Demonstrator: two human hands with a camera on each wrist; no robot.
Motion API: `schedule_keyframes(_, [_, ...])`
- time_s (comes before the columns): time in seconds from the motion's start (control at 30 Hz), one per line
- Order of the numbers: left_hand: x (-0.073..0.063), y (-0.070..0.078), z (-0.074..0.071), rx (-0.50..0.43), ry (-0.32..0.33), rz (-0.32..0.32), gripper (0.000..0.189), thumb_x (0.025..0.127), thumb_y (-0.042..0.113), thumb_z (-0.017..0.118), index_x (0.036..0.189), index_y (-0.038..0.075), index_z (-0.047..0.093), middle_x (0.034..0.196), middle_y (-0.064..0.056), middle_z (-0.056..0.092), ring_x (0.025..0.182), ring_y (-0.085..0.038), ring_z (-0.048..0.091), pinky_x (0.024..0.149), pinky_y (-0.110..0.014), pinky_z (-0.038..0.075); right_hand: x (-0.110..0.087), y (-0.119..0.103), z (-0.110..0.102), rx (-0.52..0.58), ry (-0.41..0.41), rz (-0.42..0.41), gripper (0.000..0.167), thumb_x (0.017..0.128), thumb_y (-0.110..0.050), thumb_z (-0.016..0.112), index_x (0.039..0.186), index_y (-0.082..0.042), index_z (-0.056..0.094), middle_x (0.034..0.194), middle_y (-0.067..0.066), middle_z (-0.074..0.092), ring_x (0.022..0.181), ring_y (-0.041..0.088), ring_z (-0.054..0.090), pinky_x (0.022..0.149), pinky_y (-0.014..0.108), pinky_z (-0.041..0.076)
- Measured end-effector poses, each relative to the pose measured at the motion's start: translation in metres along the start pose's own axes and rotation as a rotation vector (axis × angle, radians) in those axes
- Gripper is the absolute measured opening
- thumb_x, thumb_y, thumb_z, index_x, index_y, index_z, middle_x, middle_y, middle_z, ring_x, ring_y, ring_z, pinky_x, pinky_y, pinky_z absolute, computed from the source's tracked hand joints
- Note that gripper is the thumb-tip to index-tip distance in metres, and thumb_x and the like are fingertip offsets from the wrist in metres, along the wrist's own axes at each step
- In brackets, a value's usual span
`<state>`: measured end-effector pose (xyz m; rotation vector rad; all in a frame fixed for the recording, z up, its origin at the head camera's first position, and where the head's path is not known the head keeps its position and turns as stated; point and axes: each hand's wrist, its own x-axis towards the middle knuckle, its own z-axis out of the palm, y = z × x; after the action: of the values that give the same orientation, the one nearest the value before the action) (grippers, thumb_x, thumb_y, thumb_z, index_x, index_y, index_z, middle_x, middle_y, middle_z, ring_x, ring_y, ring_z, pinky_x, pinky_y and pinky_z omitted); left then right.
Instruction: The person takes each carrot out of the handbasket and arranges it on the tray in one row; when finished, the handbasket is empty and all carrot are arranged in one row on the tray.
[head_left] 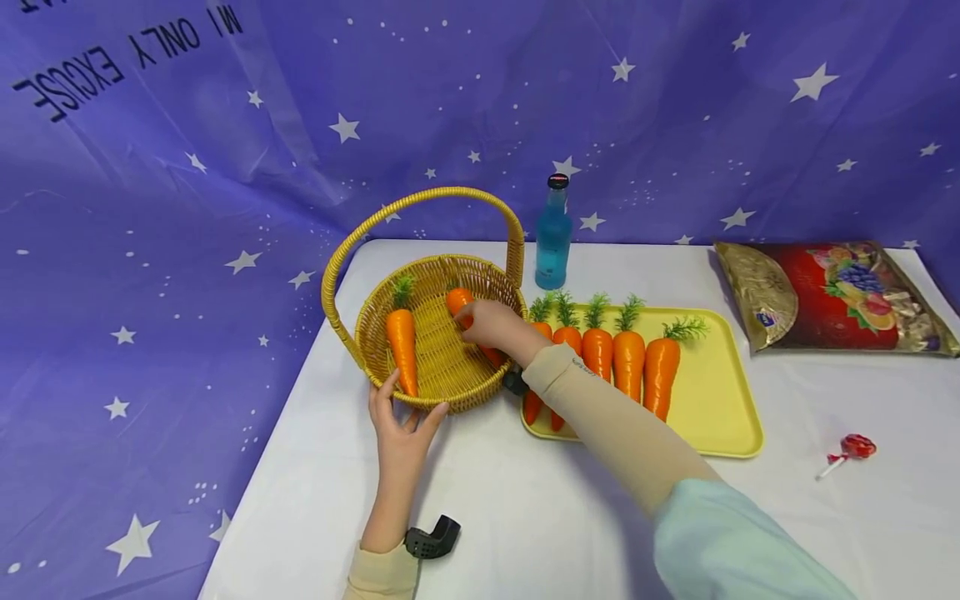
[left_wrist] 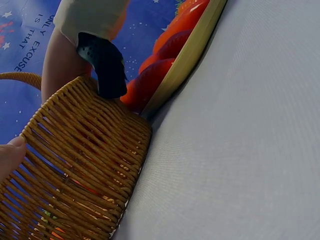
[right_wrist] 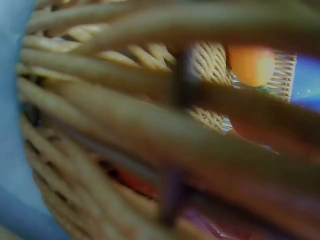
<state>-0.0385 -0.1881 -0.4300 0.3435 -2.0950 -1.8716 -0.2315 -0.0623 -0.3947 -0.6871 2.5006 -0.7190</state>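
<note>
A yellow wicker basket [head_left: 465, 400] with a tall arched handle stands at the left of the table. My left hand [head_left: 401, 433] holds its near rim, fingers and thumb spread apart; the thumb [left_wrist: 11, 155] shows against the weave in the left wrist view. Inside lies one orange carrot [head_left: 403, 346] with a green top, at the left. My right hand [head_left: 498, 325] reaches over the basket's right rim and grips a second carrot [head_left: 459, 300], partly hidden by the hand. Wicker close to the lens blocks most of the right wrist view.
Right of the basket, a yellow tray [head_left: 720, 400] bears a row of several carrots [head_left: 628, 362], partly covered by my right forearm. A blue bottle [head_left: 553, 242] stands behind. A red-and-gold bag [head_left: 832, 296] and a red lollipop [head_left: 857, 447] lie at the right.
</note>
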Motion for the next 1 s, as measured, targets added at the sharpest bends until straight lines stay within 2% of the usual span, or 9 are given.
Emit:
schedule_keyframes(0.13, [0.004, -0.013, 0.001, 0.002, 0.002, 0.016, 0.081, 0.083, 0.006, 0.076, 0.148, 0.006, 0.027, 0.156, -0.019, -0.015, 0.142, -0.038, 0.005, 0.101, -0.059, 0.034, 0.0, 0.002, 0.001, -0.025, 0.029, 0.0, 0.04, 0.093, -0.015, 0.063, 0.133, -0.016, 0.06, 0.135, 0.009, 0.056, 0.116, 0.026, 0.053, 0.085, 0.033, 0.045])
schedule_keyframes(0.23, [0.008, -0.023, 0.001, 0.01, 0.006, 0.033, 0.081, 0.083, 0.008, 0.077, 0.148, 0.01, 0.029, 0.156, -0.015, -0.014, 0.143, -0.035, 0.006, 0.101, -0.058, 0.036, 0.0, 0.003, 0.0, -0.004, 0.056, -0.008, 0.042, 0.091, -0.006, 0.06, 0.132, -0.016, 0.062, 0.135, 0.01, 0.056, 0.096, 0.025, 0.055, 0.067, 0.03, 0.04])
schedule_keyframes(0.33, [0.008, -0.025, 0.003, 0.007, 0.003, 0.041, 0.08, 0.084, 0.01, 0.077, 0.148, 0.013, 0.03, 0.157, -0.011, -0.014, 0.143, -0.031, 0.006, 0.102, -0.055, 0.036, -0.001, 0.005, -0.001, 0.02, 0.071, -0.027, 0.044, 0.089, 0.0, 0.058, 0.13, -0.017, 0.063, 0.135, 0.01, 0.056, 0.076, 0.022, 0.048, 0.057, 0.028, 0.033])
schedule_keyframes(0.53, [0.008, -0.027, 0.004, 0.016, 0.001, 0.032, 0.079, 0.084, 0.011, 0.077, 0.148, 0.012, 0.03, 0.157, -0.012, -0.014, 0.143, -0.031, 0.006, 0.102, -0.054, 0.037, -0.011, 0.007, -0.003, 0.137, 0.136, -0.123, 0.041, 0.092, -0.009, 0.064, 0.131, -0.017, 0.062, 0.126, 0.012, 0.061, 0.052, 0.016, 0.035, 0.051, 0.026, 0.034])
schedule_keyframes(0.63, [0.007, -0.026, 0.003, 0.031, 0.006, 0.033, 0.079, 0.083, 0.012, 0.077, 0.148, 0.013, 0.031, 0.157, -0.013, -0.014, 0.143, -0.033, 0.007, 0.101, -0.055, 0.038, -0.019, 0.007, -0.005, 0.188, 0.193, -0.183, 0.04, 0.092, -0.014, 0.066, 0.132, -0.017, 0.062, 0.126, 0.01, 0.06, 0.07, 0.014, 0.049, 0.059, 0.026, 0.042])
schedule_keyframes(0.67, [0.007, -0.026, 0.002, 0.031, 0.006, 0.031, 0.08, 0.083, 0.012, 0.077, 0.148, 0.014, 0.031, 0.157, -0.013, -0.014, 0.143, -0.033, 0.007, 0.101, -0.055, 0.038, -0.023, 0.007, -0.007, 0.204, 0.21, -0.2, 0.041, 0.092, -0.015, 0.067, 0.132, -0.017, 0.062, 0.131, 0.008, 0.057, 0.079, 0.016, 0.053, 0.064, 0.027, 0.046])
schedule_keyframes(0.77, [0.007, -0.026, 0.001, 0.022, 0.006, 0.023, 0.081, 0.083, 0.01, 0.077, 0.149, 0.014, 0.029, 0.157, -0.012, -0.016, 0.143, -0.033, 0.004, 0.101, -0.056, 0.037, -0.034, 0.008, -0.011, 0.254, 0.242, -0.243, 0.041, 0.091, -0.016, 0.068, 0.132, -0.019, 0.062, 0.132, 0.004, 0.057, 0.109, 0.019, 0.053, 0.081, 0.03, 0.051])
schedule_keyframes(0.83, [0.007, -0.026, 0.0, 0.016, 0.005, 0.017, 0.081, 0.084, 0.011, 0.077, 0.149, 0.015, 0.029, 0.157, -0.012, -0.017, 0.143, -0.033, 0.002, 0.102, -0.055, 0.037, -0.042, 0.008, -0.014, 0.291, 0.255, -0.261, 0.041, 0.091, -0.015, 0.069, 0.131, -0.02, 0.062, 0.131, 0.002, 0.058, 0.116, 0.021, 0.053, 0.088, 0.033, 0.051])
schedule_keyframes(1.0, [0.007, -0.028, 0.0, 0.03, 0.017, 0.013, 0.079, 0.084, 0.014, 0.077, 0.148, 0.015, 0.031, 0.157, -0.012, -0.016, 0.143, -0.033, 0.003, 0.102, -0.053, 0.038, -0.064, 0.01, -0.021, 0.357, 0.267, -0.276, 0.042, 0.091, -0.016, 0.069, 0.132, -0.021, 0.062, 0.129, 0.002, 0.057, 0.11, 0.022, 0.057, 0.086, 0.034, 0.052])
